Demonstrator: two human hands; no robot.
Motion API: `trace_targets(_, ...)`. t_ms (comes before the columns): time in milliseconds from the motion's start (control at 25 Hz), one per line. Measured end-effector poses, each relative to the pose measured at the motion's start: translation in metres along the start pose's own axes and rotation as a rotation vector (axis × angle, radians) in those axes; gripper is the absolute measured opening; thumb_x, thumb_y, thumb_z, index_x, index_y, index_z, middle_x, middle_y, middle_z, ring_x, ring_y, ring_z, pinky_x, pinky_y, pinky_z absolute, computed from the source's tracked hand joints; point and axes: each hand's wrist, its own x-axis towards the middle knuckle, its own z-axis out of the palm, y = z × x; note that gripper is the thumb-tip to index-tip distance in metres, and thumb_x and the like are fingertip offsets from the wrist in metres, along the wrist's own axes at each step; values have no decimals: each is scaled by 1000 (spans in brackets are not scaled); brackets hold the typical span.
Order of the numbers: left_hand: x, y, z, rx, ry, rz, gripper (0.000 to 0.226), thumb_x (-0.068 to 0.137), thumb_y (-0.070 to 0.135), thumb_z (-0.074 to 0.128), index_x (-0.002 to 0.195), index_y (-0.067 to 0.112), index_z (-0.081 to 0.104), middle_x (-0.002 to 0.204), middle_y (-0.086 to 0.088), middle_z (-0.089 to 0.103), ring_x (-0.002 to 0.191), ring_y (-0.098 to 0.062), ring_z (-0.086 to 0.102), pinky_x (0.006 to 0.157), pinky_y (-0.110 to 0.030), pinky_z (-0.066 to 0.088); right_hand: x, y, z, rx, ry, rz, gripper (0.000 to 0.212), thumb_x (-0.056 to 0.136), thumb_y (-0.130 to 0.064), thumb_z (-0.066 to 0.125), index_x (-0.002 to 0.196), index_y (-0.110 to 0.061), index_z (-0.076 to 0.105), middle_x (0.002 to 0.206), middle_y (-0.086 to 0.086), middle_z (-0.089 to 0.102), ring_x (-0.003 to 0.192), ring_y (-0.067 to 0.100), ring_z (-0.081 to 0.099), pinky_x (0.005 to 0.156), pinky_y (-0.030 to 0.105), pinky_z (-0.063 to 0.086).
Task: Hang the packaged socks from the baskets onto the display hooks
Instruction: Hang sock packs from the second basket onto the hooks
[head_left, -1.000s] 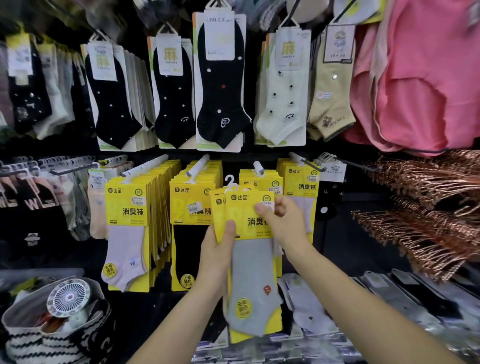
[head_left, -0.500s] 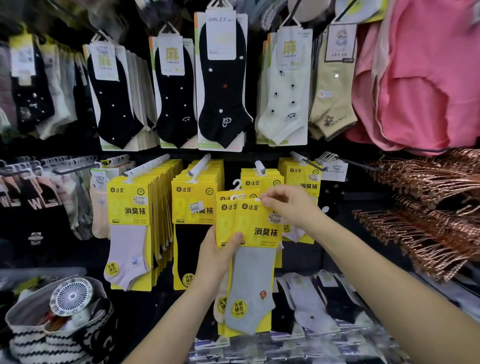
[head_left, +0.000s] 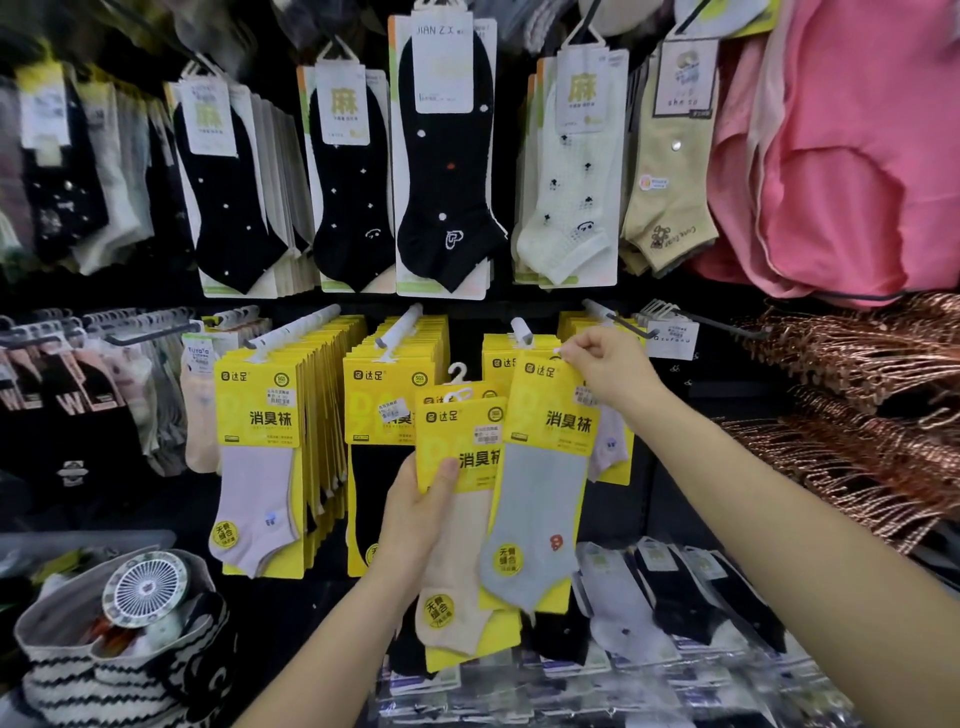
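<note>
My right hand (head_left: 605, 366) pinches the top corner of a yellow-carded grey sock pack (head_left: 540, 499), raised just below the tip of a white display hook (head_left: 521, 331). My left hand (head_left: 415, 512) grips a small stack of yellow sock packs (head_left: 457, 447) from below, thumb on the front card; the front one holds a beige sock and their white hanger loops stick up. Full rows of the same yellow packs hang on the hooks to the left (head_left: 270, 410) and centre (head_left: 387, 395).
Black, white and beige sock packs (head_left: 447, 156) hang on the upper row. Pink garments (head_left: 852, 156) and copper-coloured hangers (head_left: 857, 415) fill the right. A striped bag with a small fan (head_left: 143, 590) sits at lower left. Flat sock packs (head_left: 675, 597) lie on the shelf below.
My right hand has pulled the grey sock pack off the stack and lifted it up and right toward the hook. The left hand keeps hold of the remaining packs.
</note>
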Motion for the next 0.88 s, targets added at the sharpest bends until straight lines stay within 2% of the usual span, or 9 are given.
trace_targets(80, 0, -1, -12, 5, 25, 27, 17, 93, 31, 51, 109, 34, 57, 112, 6, 66, 106, -12, 62, 93, -39, 49, 12, -2, 1, -6, 36, -9, 11, 91, -17, 58, 81, -18, 62, 76, -1, 60, 69, 12, 53, 59, 23, 45)
trace_targets(160, 0, -1, -24, 25, 41, 44, 16, 92, 33, 52, 107, 37, 56, 112, 8, 66, 106, -12, 62, 93, -39, 49, 20, -6, 8, -1, 41, -36, 18, 91, -17, 58, 73, -23, 59, 72, -8, 59, 63, 6, 53, 48, 14, 40)
trace_targets(240, 0, 1, -34, 18, 56, 47, 14, 91, 34, 53, 103, 37, 57, 109, 8, 68, 104, -13, 63, 90, -38, 51, 27, -9, 17, -15, 16, -51, 23, 89, -17, 59, 69, -27, 57, 72, -8, 59, 62, 4, 52, 48, 14, 38)
trace_targets(360, 1, 2, -43, 15, 76, 43, 12, 91, 32, 53, 101, 36, 58, 107, 8, 68, 103, -13, 64, 89, -38, 51, 33, -9, 27, -77, 3, -56, 21, 89, -19, 60, 69, -26, 59, 76, -4, 63, 68, 8, 54, 58, 23, 42)
trace_targets(480, 1, 4, -42, -8, 75, 48, 12, 91, 32, 53, 102, 36, 58, 106, 9, 68, 101, -11, 64, 88, -35, 52, 34, -6, 27, -74, 8, -38, 16, 88, -20, 61, 73, -25, 62, 75, -8, 61, 66, 3, 52, 50, 14, 39)
trace_targets(520, 1, 5, -40, -15, 71, 46, 14, 91, 32, 53, 104, 35, 58, 108, 8, 68, 102, -11, 64, 88, -36, 52, 31, -5, 25, -70, 33, -35, 13, 88, -20, 61, 76, -23, 63, 74, -10, 59, 66, 2, 51, 47, 11, 38)
trace_targets(680, 1, 9, -28, -45, 49, 43, 16, 89, 35, 54, 105, 35, 58, 111, 7, 68, 102, -10, 64, 91, -38, 51, 7, 3, 21, 6, 285, -112, 8, 90, -25, 58, 82, -22, 58, 75, -14, 54, 70, 5, 50, 60, 14, 39)
trace_targets(800, 0, 12, -14, -74, 18, 43, 22, 84, 42, 56, 105, 36, 59, 113, 6, 67, 107, -14, 63, 95, -43, 49, -24, 9, 32, 145, 73, -102, 18, 83, -38, 65, 75, -27, 54, 71, -11, 55, 66, 3, 50, 56, 7, 39)
trace_targets(880, -2, 13, -3, -93, 7, 45, 24, 80, 44, 59, 103, 35, 60, 111, 5, 68, 105, -15, 63, 93, -43, 50, -42, 13, 44, 156, -129, -25, 29, 73, -47, 73, 79, -30, 50, 77, -6, 55, 71, 8, 51, 65, 18, 44)
